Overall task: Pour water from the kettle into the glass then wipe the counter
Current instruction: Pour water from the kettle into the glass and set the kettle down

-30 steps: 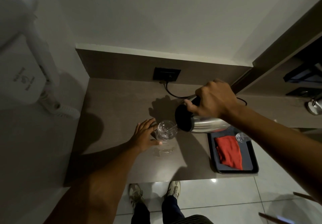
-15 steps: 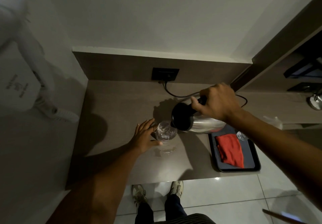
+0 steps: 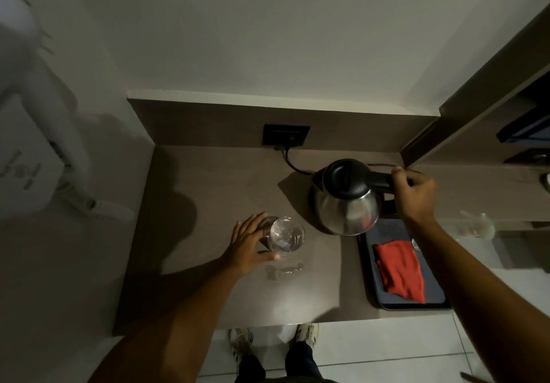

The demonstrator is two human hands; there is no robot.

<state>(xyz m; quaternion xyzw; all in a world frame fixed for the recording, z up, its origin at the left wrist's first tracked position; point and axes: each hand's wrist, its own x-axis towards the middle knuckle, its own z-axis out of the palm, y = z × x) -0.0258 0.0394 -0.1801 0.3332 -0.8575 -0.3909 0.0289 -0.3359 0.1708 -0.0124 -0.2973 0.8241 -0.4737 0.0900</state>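
Standing upright now rather than tipped over the glass [image 3: 285, 234], the kettle [image 3: 346, 198] sits on the desk [image 3: 208, 189], right hand [image 3: 412, 193] gripping its handle; left hand [image 3: 248, 244] cups the glass beside a small spill [image 3: 282, 272].

A steel kettle [image 3: 346, 204] with a black lid was held upright by its black handle in the right hand [image 3: 414, 192], at the back right of the brown counter [image 3: 190, 204]. A clear glass [image 3: 285, 233] holding water was cupped from the left by the left hand [image 3: 248, 244]. A small wet patch [image 3: 282, 272] was seen just in front of the glass. A red cloth [image 3: 400, 269] was laid on a dark tray [image 3: 440, 301] to the right. A black cord [image 3: 290, 160] was plugged into a wall socket [image 3: 286, 134].
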